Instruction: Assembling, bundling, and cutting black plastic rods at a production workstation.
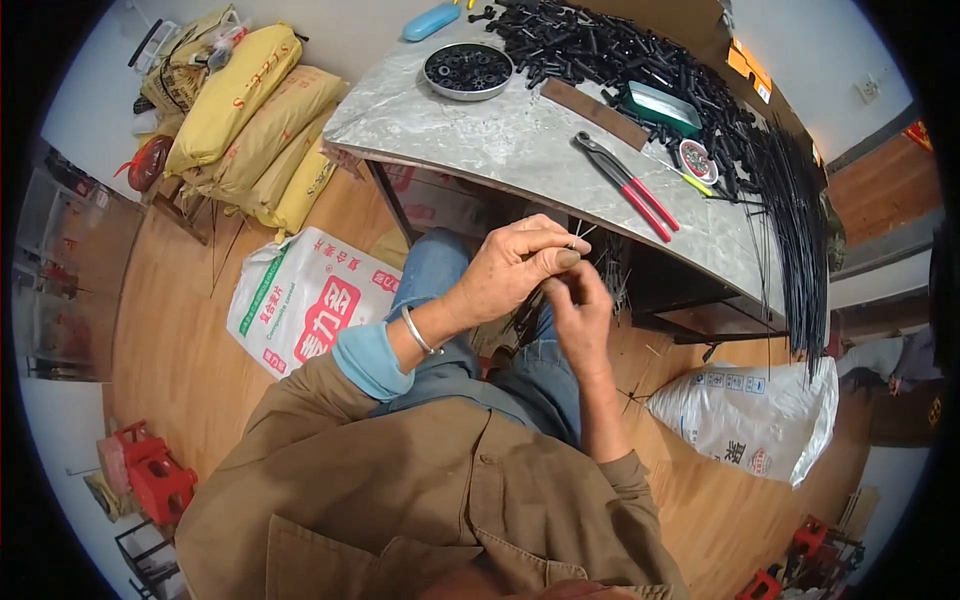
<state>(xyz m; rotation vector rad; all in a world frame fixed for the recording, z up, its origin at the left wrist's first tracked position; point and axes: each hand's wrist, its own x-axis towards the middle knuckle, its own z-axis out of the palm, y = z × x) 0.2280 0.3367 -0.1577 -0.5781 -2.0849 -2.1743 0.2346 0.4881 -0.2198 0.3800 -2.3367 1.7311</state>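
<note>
Above my lap, just off the table's front edge, my left hand (515,265) and my right hand (582,318) meet at the fingertips. The left thumb and forefinger pinch something small, with a thin, light tip showing beside them. The right fingers are curled closed just below the left thumb; they hide whatever they hold. Closest on the grey marbled table (440,125) lie pincers (630,190) with red handles. Behind them are a flat brown bar (595,113), a green open box (663,108) and a small round dish (697,178).
A heap of black plastic parts (600,45) covers the table's back. A round metal tray (470,97) holds small black rings. Long thin black rods (800,240) overhang the right edge. Stacked yellow sacks (255,90) stand left; a white sack (325,290) and silvery bag (750,410) lie on the floor.
</note>
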